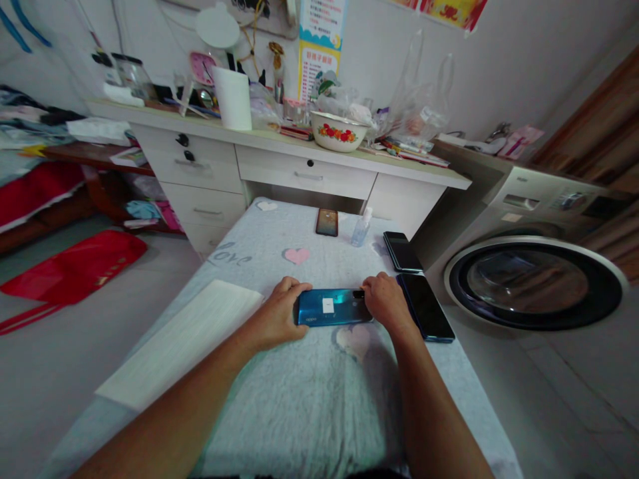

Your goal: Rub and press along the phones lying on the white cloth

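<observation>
A blue smartphone (344, 313) is held sideways at the middle of the cloth-covered table, its glossy back facing up with a small white sticker on it. My left hand (282, 309) grips its left end, thumb at the near edge and fingers at the far edge. Closed at the other end, by the camera bump, is my right hand (387, 299); its fingertips are partly hidden. Just right of that hand lies a dark tablet-like device (429, 309). Beyond it is a black phone (402, 251).
A small clear spray bottle (361, 227) and another phone (327, 222) are toward the table's far end. A long pale cloth (184, 339) lies on the left. Behind stands a cabinet (200, 159) bearing a floral bowl (339, 132); a washing machine (499, 199) is at right.
</observation>
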`<action>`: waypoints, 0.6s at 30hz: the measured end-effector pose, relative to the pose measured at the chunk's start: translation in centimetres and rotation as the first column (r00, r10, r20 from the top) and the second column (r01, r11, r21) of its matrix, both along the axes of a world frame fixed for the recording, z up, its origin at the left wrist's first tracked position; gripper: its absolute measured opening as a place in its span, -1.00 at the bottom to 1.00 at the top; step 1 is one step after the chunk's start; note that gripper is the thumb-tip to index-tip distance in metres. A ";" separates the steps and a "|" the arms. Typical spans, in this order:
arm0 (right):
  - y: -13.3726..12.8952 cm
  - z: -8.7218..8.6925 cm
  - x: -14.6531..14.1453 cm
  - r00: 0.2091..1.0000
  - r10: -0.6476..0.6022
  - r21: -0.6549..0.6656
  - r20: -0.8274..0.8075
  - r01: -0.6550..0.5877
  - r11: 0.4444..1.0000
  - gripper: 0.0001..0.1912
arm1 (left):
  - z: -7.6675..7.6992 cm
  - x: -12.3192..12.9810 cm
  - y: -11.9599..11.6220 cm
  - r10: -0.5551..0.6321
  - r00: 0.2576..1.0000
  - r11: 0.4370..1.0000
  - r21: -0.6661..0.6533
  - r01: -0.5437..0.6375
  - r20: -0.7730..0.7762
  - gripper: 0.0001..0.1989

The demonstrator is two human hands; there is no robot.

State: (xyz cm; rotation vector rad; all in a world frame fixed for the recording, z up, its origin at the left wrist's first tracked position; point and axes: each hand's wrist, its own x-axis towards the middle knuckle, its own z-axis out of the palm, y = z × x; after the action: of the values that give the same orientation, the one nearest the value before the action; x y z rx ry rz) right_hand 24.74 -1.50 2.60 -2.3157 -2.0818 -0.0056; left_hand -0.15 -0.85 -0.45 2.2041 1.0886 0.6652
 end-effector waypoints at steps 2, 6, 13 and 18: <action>0.0 0.0 -0.1 1.000 -0.008 -0.014 0.010 0.008 1.000 -0.65 | 0.0 0.0 0.0 0.001 1.000 1.000 -0.004 -0.001 -0.004 -0.33; -0.2 0.1 -0.1 0.998 -0.035 -0.036 0.047 0.037 0.999 -0.65 | 0.0 0.0 0.1 0.011 0.999 1.000 -0.021 -0.012 -0.035 -0.33; -0.4 0.0 -0.2 0.994 -0.039 -0.020 0.098 0.041 0.999 -0.68 | 0.1 -0.1 0.1 0.011 0.998 1.000 -0.007 -0.011 -0.062 -0.35; -0.4 -0.2 -0.2 0.994 -0.038 -0.005 0.100 0.038 0.999 -0.69 | -0.1 -0.1 0.1 0.017 0.996 1.000 0.019 -0.016 -0.091 -0.35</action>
State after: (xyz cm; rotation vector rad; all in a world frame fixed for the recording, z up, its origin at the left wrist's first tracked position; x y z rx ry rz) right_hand 24.58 -1.92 2.45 -2.4070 -2.0847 -0.1181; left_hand -0.27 -0.75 -0.52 2.2629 1.1518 0.5891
